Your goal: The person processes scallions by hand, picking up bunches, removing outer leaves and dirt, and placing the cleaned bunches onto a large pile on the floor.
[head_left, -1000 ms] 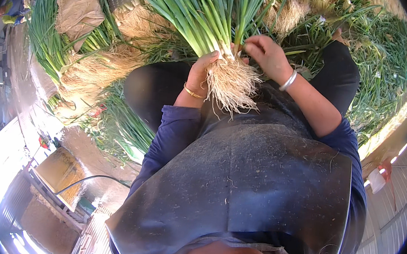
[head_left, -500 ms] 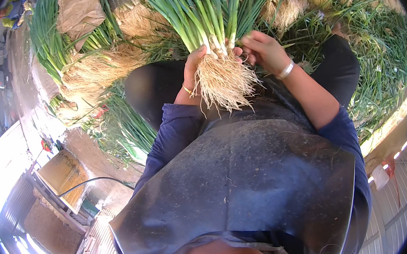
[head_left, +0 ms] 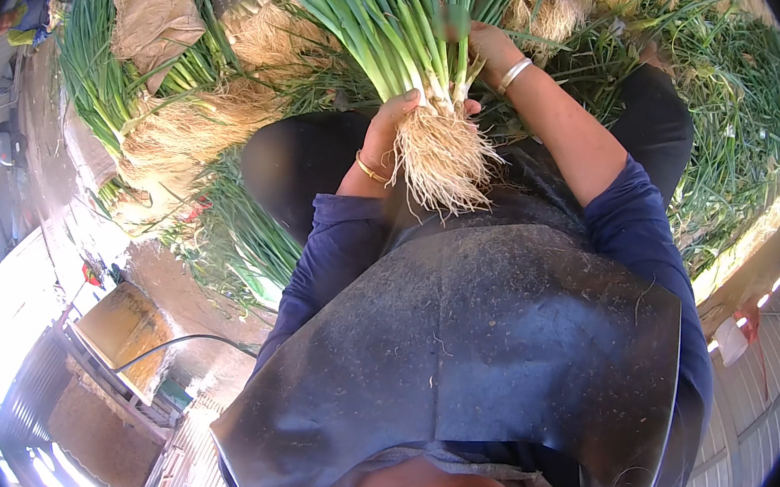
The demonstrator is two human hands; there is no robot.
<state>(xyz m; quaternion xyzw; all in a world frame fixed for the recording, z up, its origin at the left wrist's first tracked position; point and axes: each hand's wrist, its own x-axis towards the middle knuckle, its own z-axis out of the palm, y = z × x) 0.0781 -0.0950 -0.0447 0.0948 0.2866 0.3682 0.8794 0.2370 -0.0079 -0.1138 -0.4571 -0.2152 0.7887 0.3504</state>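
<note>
My left hand [head_left: 389,126] is closed around a bunch of green onions [head_left: 408,51], just above the roots. The bunch tilts with its green leaves pointing away from me, past the upper edge of the view. A thick tuft of pale roots [head_left: 444,159] hangs toward my lap. On the bunch's right side, my right hand [head_left: 490,49] grips some outer stalks higher up, by the leaves. Its fingertips are blurred and partly hidden there. A bracelet circles each wrist.
Root-on green onion bundles [head_left: 187,141] lie to the left, beside a brown cloth [head_left: 155,14]. Loose green leaves [head_left: 739,138] cover the ground at the right. A dark apron [head_left: 475,338] spans my lap. A yellowish container [head_left: 124,330] and a black cable [head_left: 185,340] are at the lower left.
My right hand has moved up and left, from beside the base of the stalks to the leaves. The bunch and my left hand have shifted slightly right.
</note>
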